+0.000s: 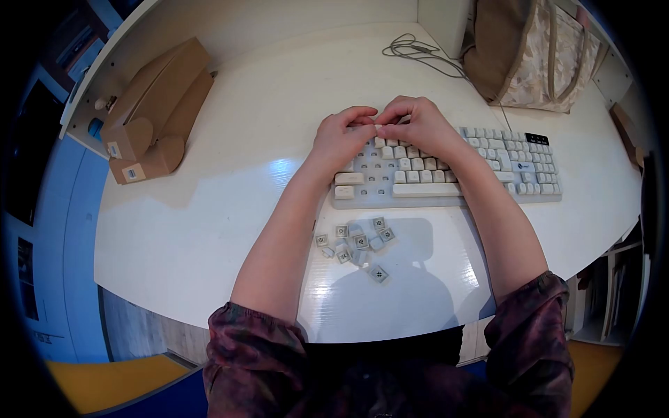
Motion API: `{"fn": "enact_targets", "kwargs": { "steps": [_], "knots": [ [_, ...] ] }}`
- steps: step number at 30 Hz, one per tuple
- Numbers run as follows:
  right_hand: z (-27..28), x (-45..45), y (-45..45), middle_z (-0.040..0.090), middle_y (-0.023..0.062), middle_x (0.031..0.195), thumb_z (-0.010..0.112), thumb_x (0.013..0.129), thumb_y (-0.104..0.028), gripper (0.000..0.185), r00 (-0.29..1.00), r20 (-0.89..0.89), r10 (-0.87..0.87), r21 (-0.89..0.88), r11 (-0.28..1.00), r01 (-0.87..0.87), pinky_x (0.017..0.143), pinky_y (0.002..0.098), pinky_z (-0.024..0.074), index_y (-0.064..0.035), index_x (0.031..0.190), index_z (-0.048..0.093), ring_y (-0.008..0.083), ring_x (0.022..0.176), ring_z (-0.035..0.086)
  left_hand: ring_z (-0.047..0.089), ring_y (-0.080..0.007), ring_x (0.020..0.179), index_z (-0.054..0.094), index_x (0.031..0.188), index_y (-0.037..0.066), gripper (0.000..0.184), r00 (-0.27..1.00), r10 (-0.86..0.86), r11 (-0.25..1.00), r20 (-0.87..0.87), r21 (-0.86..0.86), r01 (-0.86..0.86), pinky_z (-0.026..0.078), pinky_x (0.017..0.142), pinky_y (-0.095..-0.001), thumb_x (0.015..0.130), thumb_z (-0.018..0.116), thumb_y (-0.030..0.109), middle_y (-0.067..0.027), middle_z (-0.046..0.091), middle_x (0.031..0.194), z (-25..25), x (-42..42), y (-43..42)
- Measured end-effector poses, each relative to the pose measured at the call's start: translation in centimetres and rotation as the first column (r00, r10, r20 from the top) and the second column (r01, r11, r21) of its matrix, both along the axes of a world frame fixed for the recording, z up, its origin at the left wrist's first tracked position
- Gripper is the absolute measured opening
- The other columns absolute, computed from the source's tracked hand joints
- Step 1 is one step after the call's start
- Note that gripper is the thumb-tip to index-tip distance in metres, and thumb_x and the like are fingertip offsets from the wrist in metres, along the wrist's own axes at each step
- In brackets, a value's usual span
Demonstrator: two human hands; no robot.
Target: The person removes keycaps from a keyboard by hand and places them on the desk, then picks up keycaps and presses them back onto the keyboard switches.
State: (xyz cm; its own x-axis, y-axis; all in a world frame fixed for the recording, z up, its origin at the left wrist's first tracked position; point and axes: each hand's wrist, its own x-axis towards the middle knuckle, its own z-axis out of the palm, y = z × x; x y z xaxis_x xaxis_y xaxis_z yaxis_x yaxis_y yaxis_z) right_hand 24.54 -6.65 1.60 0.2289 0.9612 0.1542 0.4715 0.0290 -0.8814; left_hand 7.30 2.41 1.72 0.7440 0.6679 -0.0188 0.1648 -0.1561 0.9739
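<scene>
A white keyboard (430,202) lies on the desk, with bare switch spots across its left part. Both hands meet over its upper left edge. My left hand (341,139) is curled, thumb and index finger close together; whatever they grip is hidden. My right hand (421,127) pinches at the same spot, where a small white keycap (378,130) shows by the thumb tip. Several loose keycaps (360,242) lie in a group in front of the keyboard, some upside down. The long spacebar (426,189) is in place.
Brown cardboard packaging (164,104) stands at the back left of the white desk (230,202). A coiled grey cable (411,47) lies at the back, beside a brown and patterned bag (536,56). The desk's curved front edge is close to my body.
</scene>
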Motion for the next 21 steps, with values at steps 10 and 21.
{"fn": "enact_targets", "kwargs": {
  "steps": [10, 21],
  "knots": [
    [1.0, -0.3, -0.3, 0.071, 0.0050, 0.084, 0.075, 0.083, -0.018, 0.019, 0.997, -0.072, -0.009, -0.131, 0.991, -0.001, 0.075, 0.0253, 0.0508, -0.0027, 0.095, 0.074, 0.0108, 0.078, 0.065, 0.061, -0.0150, 0.101, 0.061, 0.126, 0.000, 0.042, 0.999, -0.022, 0.999, 0.035, -0.033, 0.023, 0.049, 0.089, -0.0290, 0.088, 0.066, 0.016, -0.0076, 0.066, 0.108, 0.4, -0.2, -0.2],
    [0.7, 0.1, 0.2, 0.069, 0.0024, 0.083, 0.072, 0.085, -0.010, 0.011, 0.980, -0.175, 0.097, -0.080, 0.991, -0.112, 0.074, 0.0236, 0.0498, -0.0026, 0.093, 0.069, 0.0088, 0.078, 0.062, 0.062, -0.0148, 0.095, 0.065, 0.123, 0.001, 0.040, 1.000, 0.003, 1.000, 0.028, 0.000, -0.003, 0.050, 0.085, -0.0289, 0.084, 0.067, 0.014, -0.0068, 0.067, 0.101, 0.2, 0.1, 0.0]
  ]
}}
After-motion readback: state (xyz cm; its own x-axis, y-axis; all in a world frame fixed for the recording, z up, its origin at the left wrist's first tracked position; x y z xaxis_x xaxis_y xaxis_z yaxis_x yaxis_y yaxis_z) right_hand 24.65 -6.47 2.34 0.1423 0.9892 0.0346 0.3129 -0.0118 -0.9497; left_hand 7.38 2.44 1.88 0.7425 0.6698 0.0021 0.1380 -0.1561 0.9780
